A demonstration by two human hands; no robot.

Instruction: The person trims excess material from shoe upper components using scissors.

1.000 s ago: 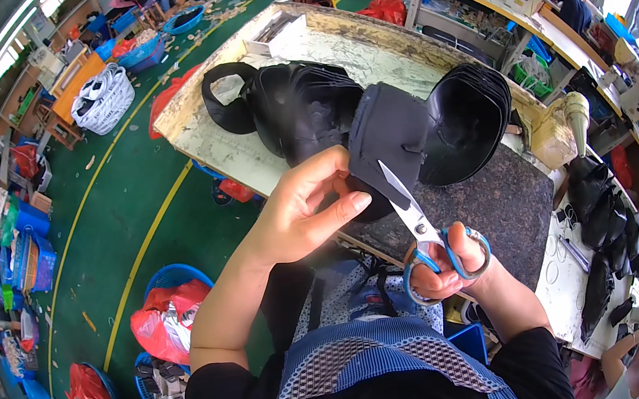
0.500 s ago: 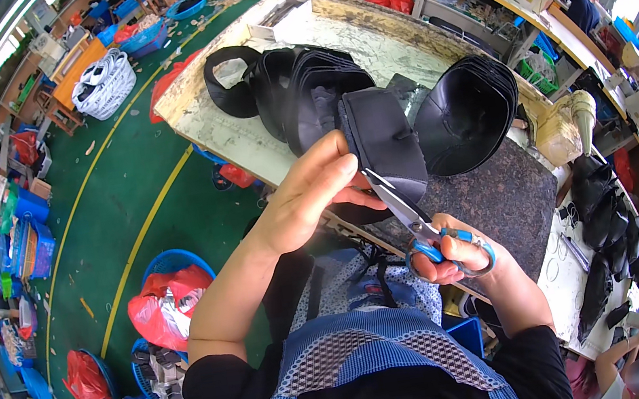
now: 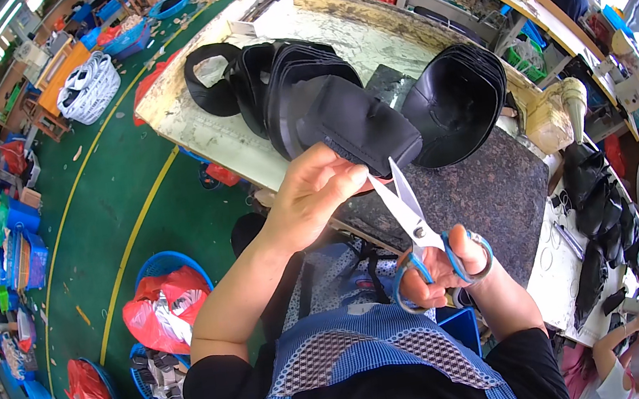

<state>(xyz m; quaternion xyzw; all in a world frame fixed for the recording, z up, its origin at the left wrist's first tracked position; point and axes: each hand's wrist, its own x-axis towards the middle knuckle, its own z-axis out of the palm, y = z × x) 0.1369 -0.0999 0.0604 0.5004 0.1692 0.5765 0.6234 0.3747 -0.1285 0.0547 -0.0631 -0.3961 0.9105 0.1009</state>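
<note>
My left hand [image 3: 317, 193] pinches the near edge of a black leather-like shoe upper [image 3: 368, 117] and holds it up over the bench. In my right hand [image 3: 432, 288] are scissors [image 3: 403, 214] with blue handles, thumb and fingers through the loops. Their blades are spread apart, tips just below the upper's edge and close to my left fingertips. Whether a blade touches the upper, I cannot tell. Behind it a nested stack of black uppers [image 3: 310, 62] lies on the left, and another stack [image 3: 457, 102] stands open-side up to the right.
The pale worktable [image 3: 160, 108] has a raised worn rim and a dark stone slab [image 3: 498, 195] at its near right. A small white box [image 3: 261, 16] sits at the far corner. More black pieces [image 3: 590, 267] lie right. Blue baskets with red bags [image 3: 157, 308] stand on the floor at left.
The scissors have opened wide and turned more upright, drawing slightly back from the upper. The upper has tilted and shifted left, its near edge now slanting.
</note>
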